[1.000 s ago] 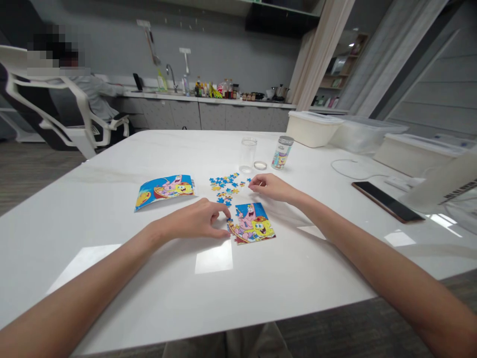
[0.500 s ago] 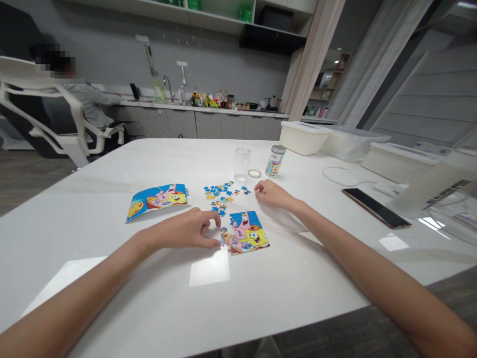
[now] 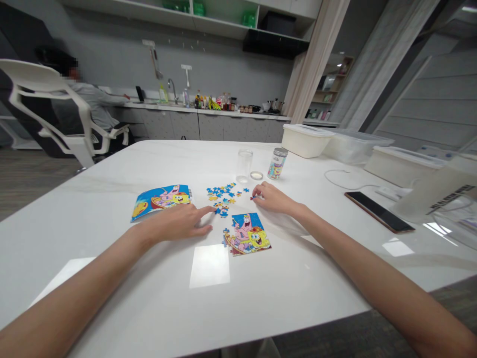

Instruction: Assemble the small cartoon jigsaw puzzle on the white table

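A partly joined cartoon jigsaw puzzle (image 3: pixel 252 233) lies flat on the white table in front of me. Loose puzzle pieces (image 3: pixel 222 191), mostly blue and yellow, are scattered just beyond it. My left hand (image 3: pixel 182 220) is open, thumb and index finger apart, with the index fingertip at the near edge of the loose pieces. Between the fingertips of my right hand (image 3: pixel 271 198) is a small puzzle piece (image 3: pixel 253 198), dark red and blue, mostly hidden. A curved picture sheet (image 3: pixel 160 198) with the same cartoon stands partly behind my left hand.
Beyond the pieces stand a clear jar (image 3: pixel 244 166), its lid (image 3: pixel 257 175) and a printed canister (image 3: pixel 278 163). A phone (image 3: pixel 378 212), a cable and storage boxes (image 3: pixel 306 141) occupy the right side. A person (image 3: pixel 93 102) sits at the far-left counter.
My left hand has drawn back from the joined puzzle and its index finger now reaches the loose pieces. My right fingers have closed on a piece from the right of the pile.
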`<move>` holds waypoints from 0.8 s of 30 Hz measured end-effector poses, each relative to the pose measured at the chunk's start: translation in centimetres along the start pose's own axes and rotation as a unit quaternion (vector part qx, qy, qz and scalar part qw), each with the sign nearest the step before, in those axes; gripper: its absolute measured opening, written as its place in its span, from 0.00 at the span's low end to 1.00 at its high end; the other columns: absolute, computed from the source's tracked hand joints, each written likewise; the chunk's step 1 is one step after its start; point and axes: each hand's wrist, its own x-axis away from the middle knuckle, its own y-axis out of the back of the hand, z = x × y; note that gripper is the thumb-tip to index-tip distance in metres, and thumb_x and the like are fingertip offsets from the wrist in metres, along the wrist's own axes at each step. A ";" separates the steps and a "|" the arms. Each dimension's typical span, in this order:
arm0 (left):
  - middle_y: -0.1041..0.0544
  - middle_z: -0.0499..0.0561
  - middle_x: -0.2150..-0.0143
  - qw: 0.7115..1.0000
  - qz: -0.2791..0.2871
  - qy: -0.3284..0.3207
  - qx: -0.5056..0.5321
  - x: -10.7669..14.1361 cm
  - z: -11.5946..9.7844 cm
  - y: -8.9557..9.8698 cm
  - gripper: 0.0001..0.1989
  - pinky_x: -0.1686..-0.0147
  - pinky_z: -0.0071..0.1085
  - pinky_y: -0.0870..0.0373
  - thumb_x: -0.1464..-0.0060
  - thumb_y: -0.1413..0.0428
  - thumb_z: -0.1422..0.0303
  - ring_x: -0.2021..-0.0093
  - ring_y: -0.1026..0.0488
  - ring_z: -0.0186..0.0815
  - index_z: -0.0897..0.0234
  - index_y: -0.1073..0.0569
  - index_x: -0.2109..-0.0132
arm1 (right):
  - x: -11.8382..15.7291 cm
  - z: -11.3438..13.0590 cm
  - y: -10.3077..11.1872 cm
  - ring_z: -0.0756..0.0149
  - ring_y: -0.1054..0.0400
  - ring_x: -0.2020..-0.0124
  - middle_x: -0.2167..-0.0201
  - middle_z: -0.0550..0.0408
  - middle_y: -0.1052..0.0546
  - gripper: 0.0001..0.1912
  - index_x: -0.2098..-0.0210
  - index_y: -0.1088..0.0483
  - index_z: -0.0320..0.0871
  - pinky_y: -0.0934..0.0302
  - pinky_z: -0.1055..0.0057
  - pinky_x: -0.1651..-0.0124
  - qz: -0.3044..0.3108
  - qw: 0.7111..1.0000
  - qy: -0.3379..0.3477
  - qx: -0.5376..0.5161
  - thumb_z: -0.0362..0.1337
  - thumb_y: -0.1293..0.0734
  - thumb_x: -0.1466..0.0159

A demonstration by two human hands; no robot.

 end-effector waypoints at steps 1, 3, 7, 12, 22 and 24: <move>0.26 0.54 0.74 1.000 -0.002 -0.004 0.003 0.0 0.0 0.0 0.27 0.69 0.33 0.38 0.39 0.56 0.53 0.71 0.29 0.41 0.61 0.34 0.39 | 0.0 0.0 0.0 0.60 0.34 0.58 0.61 0.46 0.30 0.09 0.60 0.28 0.39 0.41 0.66 0.52 -0.001 1.000 -0.003 0.001 0.35 0.36 0.37; 0.27 0.54 0.75 1.000 -0.005 -0.010 0.014 0.0 0.1 -0.1 0.25 0.69 0.34 0.38 0.39 0.55 0.53 0.70 0.29 0.41 0.60 0.32 0.42 | 0.0 -0.1 0.0 0.60 0.34 0.59 0.61 0.46 0.30 0.08 0.62 0.28 0.39 0.41 0.65 0.53 -0.003 1.000 -0.009 0.000 0.37 0.36 0.38; 0.27 0.52 0.75 1.000 -0.012 -0.003 0.022 0.1 0.2 -0.3 0.23 0.70 0.32 0.37 0.40 0.55 0.54 0.73 0.31 0.38 0.61 0.30 0.45 | 0.2 0.3 -0.1 0.60 0.34 0.59 0.61 0.46 0.29 0.07 0.62 0.30 0.39 0.41 0.65 0.53 -0.017 1.000 -0.001 -0.009 0.34 0.36 0.39; 0.29 0.51 0.76 1.000 -0.023 0.000 0.007 0.1 -0.1 -0.3 0.24 0.70 0.32 0.36 0.40 0.55 0.55 0.74 0.32 0.37 0.63 0.32 0.44 | 0.5 2.4 -0.2 0.62 0.34 0.58 0.60 0.47 0.31 0.10 0.58 0.30 0.38 0.40 0.66 0.52 -0.030 0.995 0.086 -0.028 0.29 0.38 0.39; 0.28 0.52 0.76 1.000 -0.017 -0.004 0.015 0.1 -0.3 0.0 0.21 0.71 0.33 0.36 0.40 0.54 0.56 0.75 0.31 0.38 0.62 0.29 0.46 | 1.4 6.0 0.0 0.62 0.35 0.59 0.61 0.49 0.31 0.14 0.52 0.28 0.45 0.40 0.66 0.54 0.039 0.987 0.155 -0.030 0.32 0.42 0.33; 0.29 0.52 0.77 1.000 -0.022 -0.007 0.009 0.1 -0.2 -0.2 0.21 0.71 0.32 0.37 0.40 0.53 0.56 0.75 0.31 0.37 0.62 0.29 0.46 | 1.3 5.9 0.0 0.62 0.35 0.58 0.61 0.49 0.31 0.11 0.57 0.28 0.43 0.40 0.66 0.53 0.019 0.990 0.137 -0.034 0.31 0.41 0.34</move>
